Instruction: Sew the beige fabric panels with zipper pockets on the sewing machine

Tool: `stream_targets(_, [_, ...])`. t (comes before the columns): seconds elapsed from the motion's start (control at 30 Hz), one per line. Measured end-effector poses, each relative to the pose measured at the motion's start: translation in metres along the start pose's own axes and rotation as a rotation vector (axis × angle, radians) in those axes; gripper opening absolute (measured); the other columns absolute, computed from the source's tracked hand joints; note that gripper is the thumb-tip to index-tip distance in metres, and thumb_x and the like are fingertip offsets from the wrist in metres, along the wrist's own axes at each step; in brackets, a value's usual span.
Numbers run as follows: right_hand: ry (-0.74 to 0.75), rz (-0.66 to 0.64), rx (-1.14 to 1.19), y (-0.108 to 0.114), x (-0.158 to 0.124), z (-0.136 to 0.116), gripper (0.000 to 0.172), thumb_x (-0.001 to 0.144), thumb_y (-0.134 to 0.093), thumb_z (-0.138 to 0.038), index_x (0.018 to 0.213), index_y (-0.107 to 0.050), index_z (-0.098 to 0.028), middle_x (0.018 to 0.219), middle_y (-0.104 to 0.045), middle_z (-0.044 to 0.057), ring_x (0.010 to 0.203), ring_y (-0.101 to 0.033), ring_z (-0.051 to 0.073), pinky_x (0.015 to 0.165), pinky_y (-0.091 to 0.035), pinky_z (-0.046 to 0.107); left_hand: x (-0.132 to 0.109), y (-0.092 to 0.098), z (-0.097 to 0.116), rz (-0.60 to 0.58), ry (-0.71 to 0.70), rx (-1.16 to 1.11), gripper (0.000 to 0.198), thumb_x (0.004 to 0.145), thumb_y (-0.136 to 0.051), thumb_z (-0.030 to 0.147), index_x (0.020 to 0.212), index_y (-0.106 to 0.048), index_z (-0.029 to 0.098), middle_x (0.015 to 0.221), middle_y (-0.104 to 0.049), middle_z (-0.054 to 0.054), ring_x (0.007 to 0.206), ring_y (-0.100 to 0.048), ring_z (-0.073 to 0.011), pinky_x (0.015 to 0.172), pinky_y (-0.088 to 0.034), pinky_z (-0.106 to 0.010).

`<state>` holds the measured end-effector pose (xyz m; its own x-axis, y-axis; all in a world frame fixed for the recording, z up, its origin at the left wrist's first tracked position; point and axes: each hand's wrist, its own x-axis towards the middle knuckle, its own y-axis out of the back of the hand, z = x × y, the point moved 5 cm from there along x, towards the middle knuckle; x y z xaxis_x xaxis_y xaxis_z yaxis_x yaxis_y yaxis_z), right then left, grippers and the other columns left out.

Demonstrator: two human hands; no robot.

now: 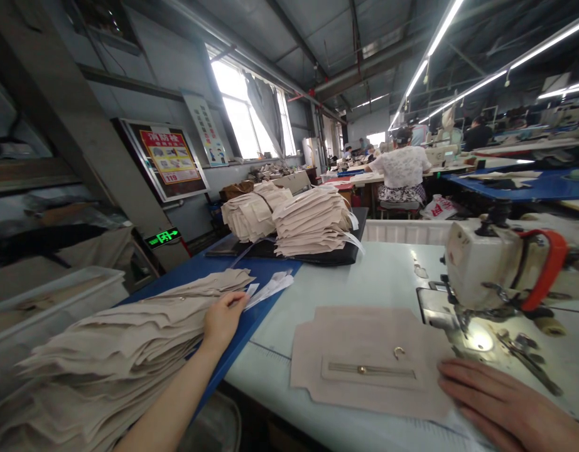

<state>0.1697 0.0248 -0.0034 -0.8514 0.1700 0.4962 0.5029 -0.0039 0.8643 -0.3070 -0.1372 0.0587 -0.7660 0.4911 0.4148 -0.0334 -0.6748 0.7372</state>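
Note:
My left hand (223,319) reaches out to the left and rests on the edge of a big stack of beige fabric pieces (124,339), its fingers curled onto the top layers. My right hand (499,402) lies flat, fingers stretched, on the right edge of a beige fabric panel (365,348) with a zipper and a small metal ring sewn on. That panel lies on the pale table (378,276) just left of the sewing machine (497,270), whose lamp lights the needle plate.
Further stacks of beige pieces (308,220) sit on a dark tray at the back of the table. A white bin (49,295) stands at the left. A person in a patterned top (402,169) sits at another station beyond.

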Motion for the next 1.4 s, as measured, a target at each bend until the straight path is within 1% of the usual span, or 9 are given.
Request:
stream_targets(0.2, [-0.002, 0.052, -0.032, 0.015, 0.014, -0.011, 0.029, 0.094, -0.060, -0.031, 0.119, -0.073, -0.030, 0.119, -0.073, 0.001, 0.103, -0.073, 0.021, 0.089, -0.060, 0.026, -0.006, 0.013, 0.017, 0.127, -0.108, -0.001, 0.027, 0.080, -0.052, 0.045, 0.075, -0.067, 0.023, 0.094, -0.077, -0.007, 0.095, -0.069, -0.0283, 0.092, -0.053, -0.038])
stream_targets(0.33, [-0.038, -0.008, -0.013, 0.019, 0.018, -0.018, 0.027, 0.097, -0.054, -0.026, 0.116, -0.073, -0.023, 0.119, -0.073, 0.006, 0.109, -0.070, 0.023, 0.095, -0.058, 0.032, -0.027, 0.007, 0.059, 0.126, -0.318, -0.036, 0.028, 0.083, -0.049, 0.045, 0.075, -0.066, 0.024, 0.095, -0.075, -0.008, 0.100, -0.067, -0.0296, 0.099, -0.049, -0.043])
stream_targets(0.53, [-0.063, -0.044, 0.023, 0.021, 0.022, -0.020, 0.029, 0.101, -0.043, -0.019, 0.106, -0.072, -0.016, 0.105, -0.074, 0.012, 0.099, -0.068, 0.021, 0.093, -0.054, 0.035, -0.112, -0.053, 0.174, -0.074, -0.957, -0.173, 0.025, 0.094, -0.046, 0.029, 0.085, -0.069, 0.024, 0.086, -0.074, -0.004, 0.084, -0.069, -0.0214, 0.083, -0.057, -0.034])
stream_targets(0.63, [-0.046, -0.032, 0.004, 0.021, 0.018, -0.019, 0.026, 0.100, -0.045, -0.020, 0.102, -0.071, -0.016, 0.097, -0.074, 0.011, 0.092, -0.068, 0.020, 0.089, -0.053, 0.034, -0.157, -0.085, 0.223, -0.172, -1.156, -0.231, 0.029, 0.095, -0.041, 0.015, 0.086, -0.068, 0.021, 0.085, -0.072, -0.005, 0.083, -0.068, -0.0189, 0.082, -0.058, -0.032])
stream_targets(0.7, [-0.053, -0.031, 0.013, 0.021, 0.015, -0.018, 0.025, 0.099, -0.046, -0.020, 0.100, -0.071, -0.016, 0.094, -0.074, 0.009, 0.089, -0.067, 0.019, 0.087, -0.053, 0.032, -0.173, -0.102, 0.242, -0.200, -1.223, -0.232, 0.031, 0.094, -0.040, 0.009, 0.084, -0.066, 0.020, 0.083, -0.071, -0.005, 0.081, -0.067, -0.0183, 0.081, -0.058, -0.032])
stream_targets(0.93, [-0.095, -0.091, 0.007, 0.020, 0.017, -0.012, 0.024, 0.098, -0.047, -0.020, 0.098, -0.070, -0.016, 0.095, -0.073, 0.008, 0.090, -0.065, 0.019, 0.088, -0.050, 0.032, -0.171, -0.136, 0.249, -0.321, -1.302, -0.117, 0.029, 0.093, -0.041, 0.005, 0.082, -0.064, 0.019, 0.083, -0.069, -0.004, 0.078, -0.067, -0.0201, 0.074, -0.057, -0.033])
stream_targets(1.03, [-0.114, -0.128, -0.006, 0.020, 0.019, -0.010, 0.022, 0.097, -0.048, -0.018, 0.097, -0.070, -0.015, 0.096, -0.072, 0.008, 0.090, -0.064, 0.020, 0.088, -0.049, 0.032, -0.167, -0.138, 0.250, -0.386, -1.353, -0.066, 0.030, 0.090, -0.042, 0.002, 0.087, -0.066, 0.019, 0.085, -0.070, -0.004, 0.080, -0.068, -0.0210, 0.074, -0.058, -0.033])
stream_targets(1.2, [-0.116, -0.173, -0.032, 0.020, 0.020, -0.010, 0.021, 0.097, -0.048, -0.019, 0.093, -0.069, -0.015, 0.097, -0.071, 0.009, 0.091, -0.062, 0.020, 0.085, -0.049, 0.032, -0.166, -0.139, 0.256, -0.470, -1.361, -0.017, 0.042, 0.088, -0.040, 0.000, 0.111, -0.068, 0.021, 0.098, -0.073, -0.005, 0.090, -0.069, -0.0215, 0.080, -0.058, -0.034])
stream_targets(1.4, [-0.123, -0.211, -0.029, 0.017, 0.020, -0.008, 0.018, 0.096, -0.052, -0.018, 0.097, -0.069, -0.014, 0.098, -0.071, 0.008, 0.093, -0.062, 0.021, 0.087, -0.048, 0.033, -0.173, -0.142, 0.265, -0.503, -1.417, -0.088, 0.041, 0.085, -0.040, -0.004, 0.104, -0.069, 0.019, 0.099, -0.072, -0.006, 0.089, -0.068, -0.0205, 0.077, -0.059, -0.032])
